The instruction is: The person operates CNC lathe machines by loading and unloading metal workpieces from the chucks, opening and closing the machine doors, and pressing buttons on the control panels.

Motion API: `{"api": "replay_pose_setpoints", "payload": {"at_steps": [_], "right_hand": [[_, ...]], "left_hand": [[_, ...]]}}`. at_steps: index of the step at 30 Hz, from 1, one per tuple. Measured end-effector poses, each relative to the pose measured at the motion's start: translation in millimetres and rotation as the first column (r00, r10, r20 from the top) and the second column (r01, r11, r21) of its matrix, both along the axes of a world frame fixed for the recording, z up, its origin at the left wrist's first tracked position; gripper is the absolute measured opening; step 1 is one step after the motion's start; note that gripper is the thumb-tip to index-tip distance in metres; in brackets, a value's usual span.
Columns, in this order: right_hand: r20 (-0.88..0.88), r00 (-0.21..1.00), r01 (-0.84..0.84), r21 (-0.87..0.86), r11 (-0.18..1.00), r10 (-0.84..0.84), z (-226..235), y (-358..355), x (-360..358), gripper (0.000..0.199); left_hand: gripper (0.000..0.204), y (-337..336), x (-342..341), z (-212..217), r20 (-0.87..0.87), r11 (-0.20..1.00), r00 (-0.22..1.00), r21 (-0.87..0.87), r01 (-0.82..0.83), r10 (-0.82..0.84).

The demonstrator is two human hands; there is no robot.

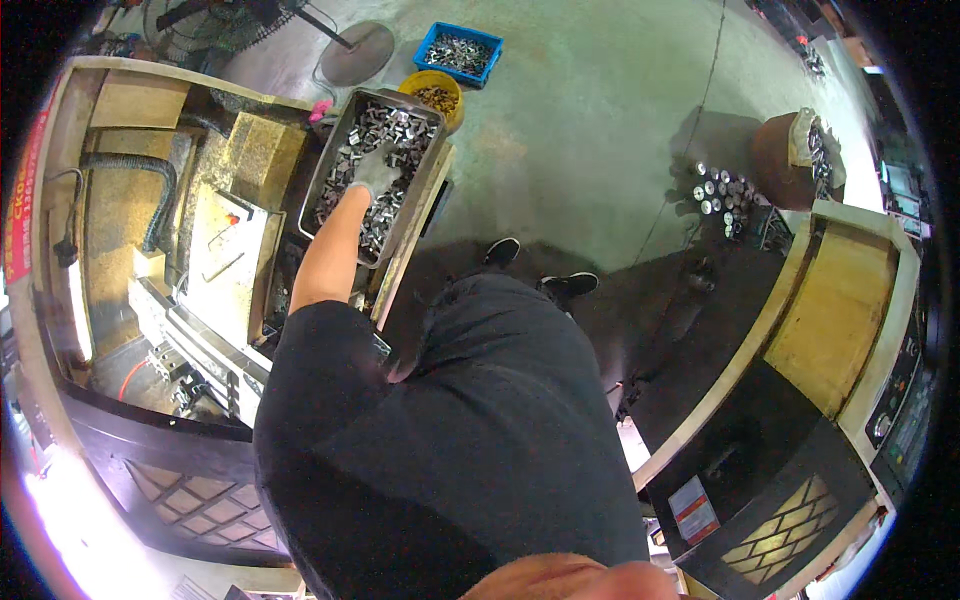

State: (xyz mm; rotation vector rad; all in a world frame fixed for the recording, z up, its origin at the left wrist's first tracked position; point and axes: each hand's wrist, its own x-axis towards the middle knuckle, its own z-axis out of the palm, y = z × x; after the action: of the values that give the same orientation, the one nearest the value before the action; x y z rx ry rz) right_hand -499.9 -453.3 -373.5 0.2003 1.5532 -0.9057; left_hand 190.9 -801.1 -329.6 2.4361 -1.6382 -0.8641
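Note:
My left hand [377, 173], in a grey glove, reaches down into a long metal tray [312, 205] of small metal parts [378, 225]. Its fingers look apart and rest on the heap, though the tips are hard to tell from the parts around them. I make out nothing held in it. The parts are short, shiny and dark pieces lying in all directions. My right hand does not show.
Beyond the tray stand a yellow bucket [457, 118] and a blue crate [424, 48], both with metal parts. An open machine [150, 120] is at left, another machine [840, 310] at right. Several round metal pieces [715, 190] stand near a brown drum [780, 160]. A fan base [358, 55] stands far left.

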Motion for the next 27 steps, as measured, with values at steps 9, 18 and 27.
{"api": "replay_pose_setpoints", "payload": {"at_steps": [9,18,27], "right_hand": [[0.009,0.999,0.035,-0.004,0.999,-0.034,-25.1,20.1,-4.1,0.039],[-0.852,-0.089,-0.431,0.5,0.751,0.516,-149.5,78.3,4.8,0.036],[-0.081,0.993,-0.09,-0.086,0.992,0.084,-88.7,64.6,-50.2,0.04]], "left_hand": [[0.036,26.1,-5.4,30.4,-0.832,0.662,0.234,0.196,-0.724,0.503],[0.027,32.5,4.7,7.3,-0.626,0.728,-0.761,0.442,-0.525,-0.169],[0.034,15.4,-44.5,62.3,-0.527,0.674,-0.8,0.483,-0.559,-0.286]]}}
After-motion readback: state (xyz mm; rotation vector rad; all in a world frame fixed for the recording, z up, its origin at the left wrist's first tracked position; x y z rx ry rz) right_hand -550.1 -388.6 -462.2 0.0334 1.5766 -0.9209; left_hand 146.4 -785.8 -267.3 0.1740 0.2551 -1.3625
